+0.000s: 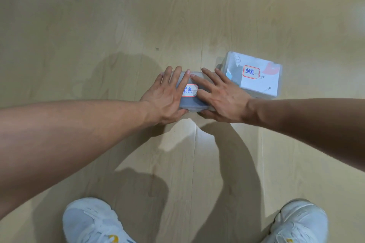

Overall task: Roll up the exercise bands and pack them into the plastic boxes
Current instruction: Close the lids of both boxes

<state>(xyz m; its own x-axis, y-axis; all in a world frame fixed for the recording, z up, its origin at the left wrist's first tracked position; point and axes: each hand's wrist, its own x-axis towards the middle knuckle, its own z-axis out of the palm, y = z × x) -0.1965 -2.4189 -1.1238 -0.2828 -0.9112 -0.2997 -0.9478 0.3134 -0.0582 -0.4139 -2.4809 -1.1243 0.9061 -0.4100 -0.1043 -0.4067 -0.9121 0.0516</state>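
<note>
Pale wood-plank floor [98, 25] fills the view, bare beyond the near box [190, 102]. On that box's closed lid the left hand [167, 92] and right hand [221, 94] press with fingers flat and spread, thumbs at its front edge. Just right of it stands a second box [254, 77]. Nearer than it, white shoes [92, 223].

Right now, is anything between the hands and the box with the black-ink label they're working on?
Nothing visible. The left hand and right hand both lie flat on the lid of the grey plastic box, thumbs at its near edge. The second labelled box sits apart on the floor to the right.
</note>
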